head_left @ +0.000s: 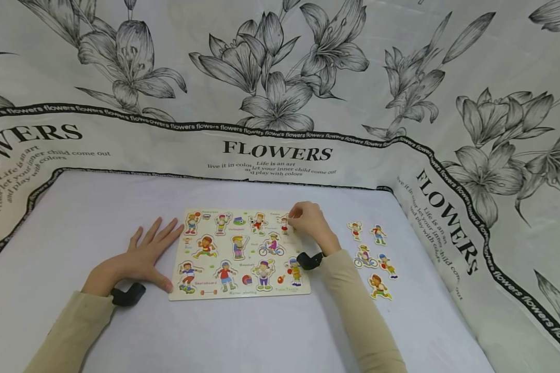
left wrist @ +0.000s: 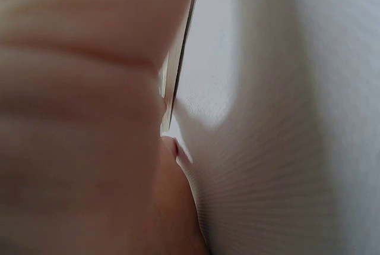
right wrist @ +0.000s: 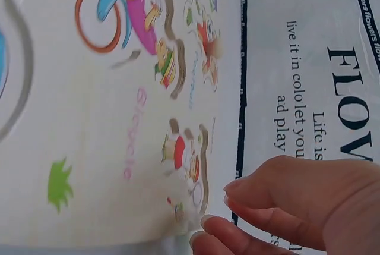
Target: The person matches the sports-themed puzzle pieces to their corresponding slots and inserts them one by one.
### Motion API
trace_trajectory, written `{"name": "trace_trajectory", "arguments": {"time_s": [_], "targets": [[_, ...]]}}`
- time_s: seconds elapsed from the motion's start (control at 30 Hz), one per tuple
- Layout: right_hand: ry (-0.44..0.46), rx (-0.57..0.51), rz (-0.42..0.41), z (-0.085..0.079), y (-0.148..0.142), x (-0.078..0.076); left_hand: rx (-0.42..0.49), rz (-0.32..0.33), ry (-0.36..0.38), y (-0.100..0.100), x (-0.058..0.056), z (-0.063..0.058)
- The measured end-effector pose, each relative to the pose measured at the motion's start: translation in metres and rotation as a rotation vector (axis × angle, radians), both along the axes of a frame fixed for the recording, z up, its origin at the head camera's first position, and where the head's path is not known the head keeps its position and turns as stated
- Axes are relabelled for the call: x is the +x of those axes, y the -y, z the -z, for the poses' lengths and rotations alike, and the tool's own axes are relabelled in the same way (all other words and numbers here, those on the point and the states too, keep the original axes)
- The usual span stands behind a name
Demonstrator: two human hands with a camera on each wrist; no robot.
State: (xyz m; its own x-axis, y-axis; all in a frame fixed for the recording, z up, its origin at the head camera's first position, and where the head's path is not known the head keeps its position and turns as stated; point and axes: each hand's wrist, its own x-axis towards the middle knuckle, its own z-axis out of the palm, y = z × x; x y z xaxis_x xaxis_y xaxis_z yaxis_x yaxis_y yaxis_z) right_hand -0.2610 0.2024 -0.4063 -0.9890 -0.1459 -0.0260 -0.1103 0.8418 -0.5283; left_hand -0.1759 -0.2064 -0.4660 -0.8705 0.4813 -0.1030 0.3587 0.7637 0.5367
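A cream wooden puzzle board (head_left: 226, 224) with cartoon sports figures lies flat on the table. My left hand (head_left: 140, 259) has its fingers spread; its fingertips reach the board's left edge and the thumb is by the near left corner. Over the far right corner, my right hand (head_left: 310, 223) has bent fingers, with its fingertips (right wrist: 208, 222) right at the board's edge beside the tennis figure (right wrist: 187, 160). No loose piece shows between those fingertips, and I cannot tell whether they grip the board.
Several loose puzzle pieces lie right of the board, among them a cyclist piece (head_left: 365, 257), a runner piece (head_left: 379, 287) and a roller skater piece (head_left: 378, 234). White cloth covers the table (head_left: 242, 331). Behind it rises a flower-printed curtain (head_left: 275, 93).
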Motion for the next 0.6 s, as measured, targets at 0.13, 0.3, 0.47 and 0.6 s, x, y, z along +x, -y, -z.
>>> {"name": "trace_trajectory", "arguments": {"time_s": [0.13,0.3,0.47,0.6], "targets": [[0.018,0.012,0.047,0.000,-0.017,0.003,-0.009,-0.003,-0.001,0.001,0.000,0.002],[0.016,0.031,0.094,0.000,-0.038,0.002,-0.011,-0.005,-0.007,0.001,0.000,0.002],[-0.003,0.036,0.136,-0.001,-0.058,0.001,-0.009,-0.002,-0.016,0.001,0.001,0.001],[0.001,0.037,0.162,-0.002,-0.072,0.002,-0.014,0.001,-0.016,0.000,0.001,0.000]]}}
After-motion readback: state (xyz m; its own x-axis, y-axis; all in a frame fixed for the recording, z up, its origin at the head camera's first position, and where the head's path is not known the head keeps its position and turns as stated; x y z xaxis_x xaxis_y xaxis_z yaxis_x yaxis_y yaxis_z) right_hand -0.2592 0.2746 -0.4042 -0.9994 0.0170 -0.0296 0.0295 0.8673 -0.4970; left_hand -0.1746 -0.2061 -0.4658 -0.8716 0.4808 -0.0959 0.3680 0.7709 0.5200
